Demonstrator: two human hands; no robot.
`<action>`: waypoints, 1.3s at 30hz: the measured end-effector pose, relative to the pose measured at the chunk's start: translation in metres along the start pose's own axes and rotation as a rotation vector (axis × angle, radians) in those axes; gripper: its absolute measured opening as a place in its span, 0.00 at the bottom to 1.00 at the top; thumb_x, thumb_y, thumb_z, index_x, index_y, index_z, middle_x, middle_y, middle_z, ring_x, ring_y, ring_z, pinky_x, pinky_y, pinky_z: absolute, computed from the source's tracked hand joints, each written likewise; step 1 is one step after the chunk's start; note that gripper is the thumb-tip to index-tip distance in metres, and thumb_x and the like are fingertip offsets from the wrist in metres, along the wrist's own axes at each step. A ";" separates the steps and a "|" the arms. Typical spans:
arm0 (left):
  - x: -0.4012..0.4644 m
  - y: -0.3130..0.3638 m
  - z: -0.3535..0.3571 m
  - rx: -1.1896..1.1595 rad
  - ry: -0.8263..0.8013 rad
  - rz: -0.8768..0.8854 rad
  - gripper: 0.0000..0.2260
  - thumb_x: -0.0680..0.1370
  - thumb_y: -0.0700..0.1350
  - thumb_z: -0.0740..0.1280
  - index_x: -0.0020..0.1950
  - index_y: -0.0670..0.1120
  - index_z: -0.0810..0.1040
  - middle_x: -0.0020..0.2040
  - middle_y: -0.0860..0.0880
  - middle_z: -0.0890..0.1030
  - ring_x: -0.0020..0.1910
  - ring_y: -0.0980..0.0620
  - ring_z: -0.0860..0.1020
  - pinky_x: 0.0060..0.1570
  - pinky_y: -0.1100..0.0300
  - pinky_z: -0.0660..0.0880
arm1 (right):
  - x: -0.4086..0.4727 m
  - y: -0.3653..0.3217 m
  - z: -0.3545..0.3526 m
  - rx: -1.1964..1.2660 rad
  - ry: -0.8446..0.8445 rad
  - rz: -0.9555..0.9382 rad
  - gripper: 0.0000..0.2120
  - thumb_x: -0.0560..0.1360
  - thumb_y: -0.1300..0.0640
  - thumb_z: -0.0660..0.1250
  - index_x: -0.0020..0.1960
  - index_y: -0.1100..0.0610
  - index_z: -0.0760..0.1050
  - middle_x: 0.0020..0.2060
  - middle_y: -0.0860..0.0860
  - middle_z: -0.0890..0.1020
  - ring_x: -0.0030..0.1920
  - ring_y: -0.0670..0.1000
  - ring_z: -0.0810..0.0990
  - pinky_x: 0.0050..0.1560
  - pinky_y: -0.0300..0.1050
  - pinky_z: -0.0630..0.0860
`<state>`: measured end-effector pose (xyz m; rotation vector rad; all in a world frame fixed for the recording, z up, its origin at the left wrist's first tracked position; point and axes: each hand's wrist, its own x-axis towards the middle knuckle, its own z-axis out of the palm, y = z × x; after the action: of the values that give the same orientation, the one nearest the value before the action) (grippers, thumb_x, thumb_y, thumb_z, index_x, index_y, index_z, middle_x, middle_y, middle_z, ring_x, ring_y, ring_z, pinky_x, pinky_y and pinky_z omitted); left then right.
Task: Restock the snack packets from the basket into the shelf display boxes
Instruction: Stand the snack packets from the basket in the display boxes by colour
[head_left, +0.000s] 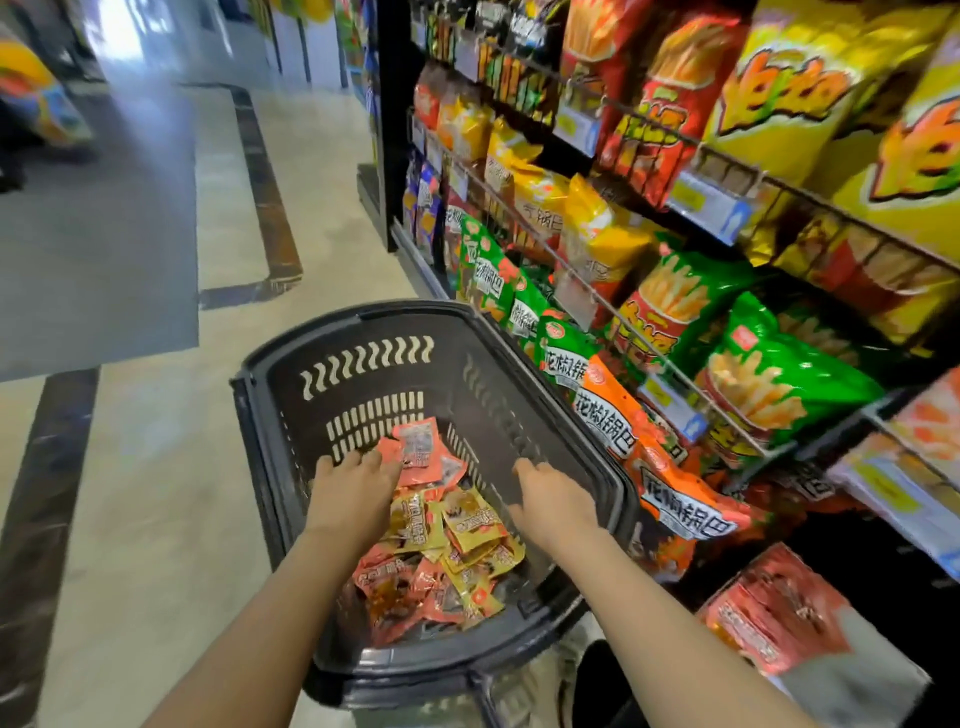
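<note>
A black plastic basket (363, 332) stands on the floor in front of me. Its bottom holds several small snack packets, pink ones (423, 452) at the far end and yellow ones (470, 519) in the middle. My left hand (350, 493) reaches into the basket with fingers spread, its fingertips touching the pink packets. My right hand (553, 501) is also inside the basket, near the right wall, fingers apart and holding nothing. A display box of red packets (769, 608) sits on the low shelf at the lower right.
A shelf unit (727, 171) full of large chip bags runs along the right, close to the basket. Orange and green bags (613, 410) lean out over the basket's right rim. Tiled aisle floor (156, 467) lies to the left.
</note>
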<state>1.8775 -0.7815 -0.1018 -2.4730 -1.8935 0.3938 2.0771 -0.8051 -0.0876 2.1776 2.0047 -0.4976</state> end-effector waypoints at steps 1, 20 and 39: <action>0.009 0.001 0.007 0.001 -0.013 -0.002 0.20 0.79 0.44 0.58 0.72 0.49 0.63 0.68 0.48 0.70 0.66 0.47 0.69 0.62 0.50 0.66 | 0.012 0.000 0.006 0.017 -0.022 0.007 0.19 0.79 0.56 0.60 0.68 0.57 0.63 0.63 0.57 0.73 0.62 0.59 0.73 0.53 0.51 0.74; 0.133 0.029 0.175 -0.123 -0.362 -0.152 0.23 0.78 0.43 0.61 0.73 0.50 0.60 0.71 0.47 0.66 0.71 0.44 0.62 0.66 0.45 0.63 | 0.176 0.006 0.165 0.537 -0.582 0.548 0.21 0.77 0.56 0.59 0.68 0.62 0.68 0.65 0.58 0.73 0.59 0.56 0.75 0.63 0.47 0.72; 0.175 0.025 0.242 -0.253 -0.389 -0.105 0.33 0.73 0.50 0.70 0.74 0.51 0.57 0.75 0.45 0.54 0.74 0.44 0.56 0.71 0.41 0.54 | 0.179 -0.025 0.204 1.042 0.127 0.824 0.19 0.77 0.55 0.65 0.65 0.59 0.66 0.57 0.57 0.78 0.57 0.59 0.78 0.49 0.48 0.73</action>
<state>1.8949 -0.6584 -0.3747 -2.5834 -2.3406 0.7209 2.0325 -0.6995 -0.3354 3.3225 0.6556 -1.4657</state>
